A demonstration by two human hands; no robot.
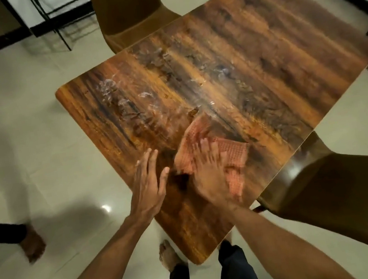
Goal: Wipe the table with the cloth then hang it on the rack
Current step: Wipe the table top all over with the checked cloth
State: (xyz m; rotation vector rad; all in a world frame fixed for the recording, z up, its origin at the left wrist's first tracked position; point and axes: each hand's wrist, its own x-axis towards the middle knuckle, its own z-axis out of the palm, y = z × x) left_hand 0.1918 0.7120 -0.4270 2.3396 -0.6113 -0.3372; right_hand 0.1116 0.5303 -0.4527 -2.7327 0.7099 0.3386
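Fingers (205, 147) of right hand (209, 173) flat on cloth (232, 153), blurred.

Before you: one glossy wood-grain table (249, 54), pale smears across its top, bearing a rumpled orange checked cloth (233, 153) near your edge, standing on pale floor tiles (25, 142).

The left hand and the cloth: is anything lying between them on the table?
No. In the head view, only bare dark wood of the table separates the flat left hand from the checked cloth.
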